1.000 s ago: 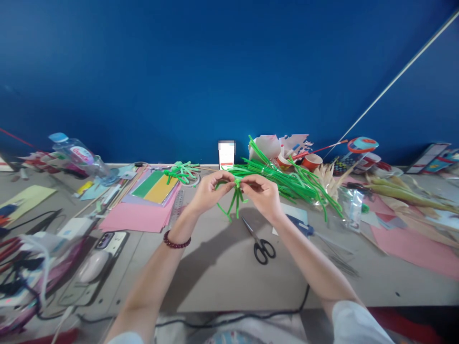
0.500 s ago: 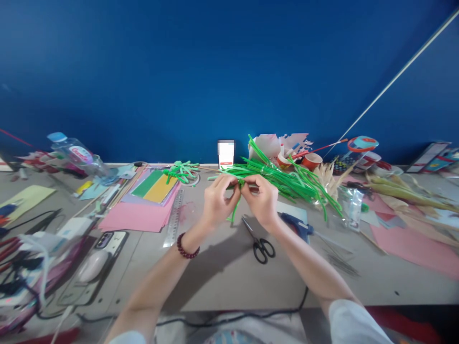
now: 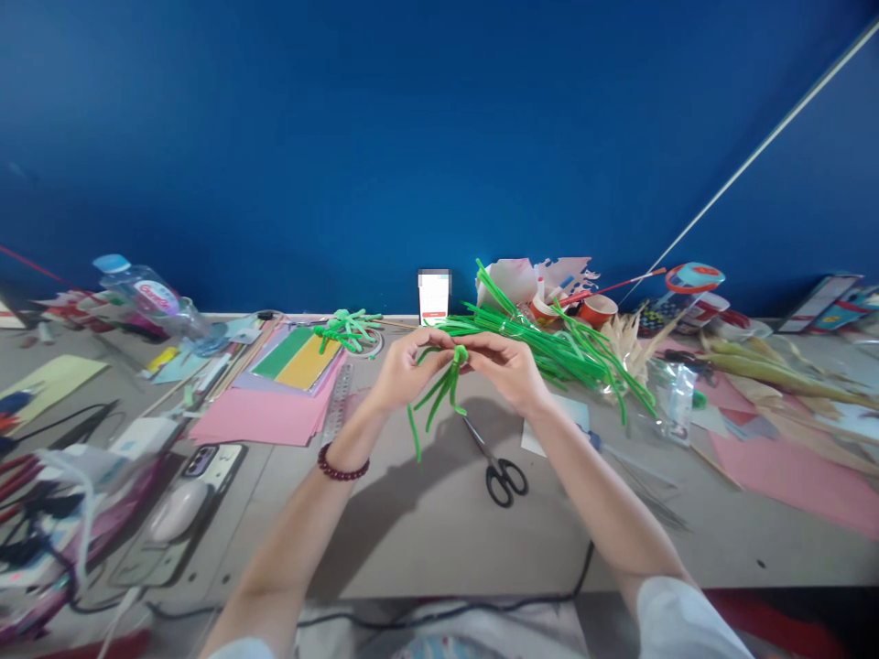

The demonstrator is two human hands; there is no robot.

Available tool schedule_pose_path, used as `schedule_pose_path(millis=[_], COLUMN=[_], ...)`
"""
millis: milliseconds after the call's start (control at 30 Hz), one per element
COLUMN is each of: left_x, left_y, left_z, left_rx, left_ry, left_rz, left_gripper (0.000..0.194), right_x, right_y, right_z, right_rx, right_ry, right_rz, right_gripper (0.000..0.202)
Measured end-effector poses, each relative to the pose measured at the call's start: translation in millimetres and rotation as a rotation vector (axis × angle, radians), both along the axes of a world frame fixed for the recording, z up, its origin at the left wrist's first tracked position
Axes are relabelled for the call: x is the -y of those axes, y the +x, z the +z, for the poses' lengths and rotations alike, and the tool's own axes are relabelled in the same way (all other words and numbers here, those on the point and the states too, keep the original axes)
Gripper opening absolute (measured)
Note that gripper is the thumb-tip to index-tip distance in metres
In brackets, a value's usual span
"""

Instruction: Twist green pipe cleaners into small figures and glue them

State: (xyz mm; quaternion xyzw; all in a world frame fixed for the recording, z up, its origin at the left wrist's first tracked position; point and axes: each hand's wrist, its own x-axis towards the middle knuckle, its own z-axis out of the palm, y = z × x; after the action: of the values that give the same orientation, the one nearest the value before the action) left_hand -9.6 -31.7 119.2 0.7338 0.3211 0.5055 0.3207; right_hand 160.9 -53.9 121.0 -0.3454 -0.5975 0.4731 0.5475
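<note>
Between my two hands is a bunch of green pipe cleaners (image 3: 451, 377), joined at a knotted top with several strands hanging down. My left hand (image 3: 410, 371) pinches it from the left, thumb and fingers pressed together. From the right, my right hand (image 3: 506, 368) grips the knotted top with its fingertips. Black-handled scissors (image 3: 504, 478) lie on the table just below my hands. Behind my right hand spreads a large pile of loose green pipe cleaners (image 3: 549, 343). Another green pipe cleaner figure (image 3: 349, 329) sits beyond my left hand.
Pink paper sheets (image 3: 257, 416) and a clear ruler (image 3: 336, 403) lie at left, near a phone (image 3: 179, 513) with a mouse on it. A plastic bottle (image 3: 147, 293) leans at the back left. A lit phone (image 3: 434, 297) stands against the blue wall (image 3: 439, 137). Dried husks (image 3: 775, 366) are at right.
The pipe cleaner bunch has turned, so its strands now hang toward me, fanned out. My left wrist has shifted a little left. My right forearm now covers most of the blue glue gun.
</note>
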Motion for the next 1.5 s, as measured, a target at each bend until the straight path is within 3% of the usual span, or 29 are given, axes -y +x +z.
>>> schedule_pose_path(millis=[200, 367, 600, 800, 967, 1100, 1267, 1367, 1500], left_x=[6, 9, 8, 13, 14, 7, 1, 3, 10], left_y=[5, 9, 12, 18, 20, 19, 19, 20, 20], left_z=[1.2, 1.1, -4.6, -7.5, -7.5, -11.3, -16.9, -16.1, -10.2], left_rx=[-0.018, -0.047, -0.063, -0.028, 0.029, 0.216, 0.354, 0.328, 0.133], left_ry=[0.173, 0.18, 0.241, 0.172, 0.097, -0.119, -0.377, -0.303, 0.031], left_rz=[0.173, 0.102, 0.118, 0.064, 0.024, -0.092, -0.218, -0.131, 0.09], left_gripper=[0.01, 0.01, 0.009, 0.009, 0.01, 0.016, 0.023, 0.022, 0.014], right_x=[1, 2, 5, 2, 0, -1, -2, -2, -2], right_y=[-4, -7, -8, -5, -7, -8, -7, -8, -10], right_z=[-7.0, -11.9, -9.9, -14.6, -16.7, -12.6, -7.7, -6.9, -8.2], right_rx=[0.032, 0.131, 0.358, 0.338, 0.191, -0.011, -0.04, -0.068, -0.077], right_ry=[0.04, 0.147, 0.404, 0.391, 0.244, 0.092, 0.016, 0.021, 0.041], right_rz=[-0.202, -0.298, -0.43, -0.467, -0.383, -0.259, -0.172, -0.171, -0.177], right_gripper=[0.014, 0.012, 0.019, 0.018, 0.013, 0.008, 0.018, 0.023, 0.024])
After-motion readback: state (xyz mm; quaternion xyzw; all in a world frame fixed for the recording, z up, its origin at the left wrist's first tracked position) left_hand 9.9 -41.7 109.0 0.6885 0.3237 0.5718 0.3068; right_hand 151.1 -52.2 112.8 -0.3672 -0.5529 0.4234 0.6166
